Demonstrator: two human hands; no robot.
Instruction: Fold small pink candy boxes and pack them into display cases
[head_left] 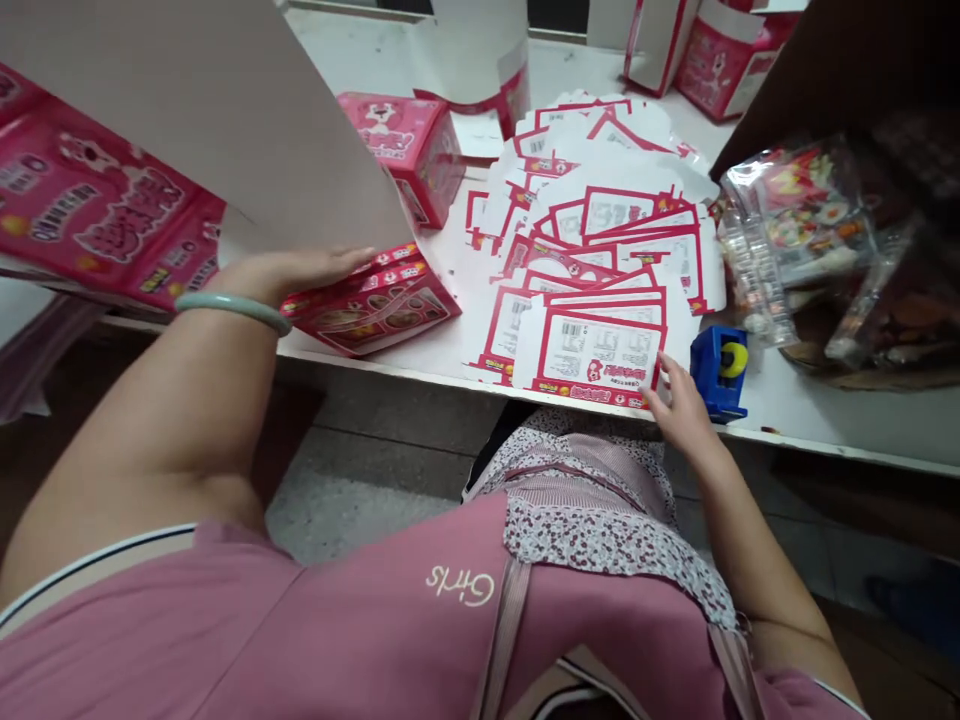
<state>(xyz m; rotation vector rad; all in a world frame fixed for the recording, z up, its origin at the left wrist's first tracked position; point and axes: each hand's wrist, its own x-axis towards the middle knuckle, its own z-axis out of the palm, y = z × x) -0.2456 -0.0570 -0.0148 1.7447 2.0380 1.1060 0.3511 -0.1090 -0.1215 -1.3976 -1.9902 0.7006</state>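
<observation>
My left hand [326,268] lies along the back and top edge of a red and pink box [382,310], its fingers stretched out together and the thumb hidden. That box is tilted at the table's front edge. My right hand [681,405] has thumb and fingertips at the right corner of a flat white card with a red border [600,350]. This card lies on top at the front of a spread pile of similar printed cards [622,215]. A blue tape dispenser [718,375] with yellow tape stands just right of my right hand.
A closed pink box [412,150] sits behind my left hand. Large white and pink cardboard [120,190] rises at the left. Clear packets [802,230] fill an open brown carton at the right. More pink boxes [712,60] stand at the back. The white table edge [825,445] runs along the front.
</observation>
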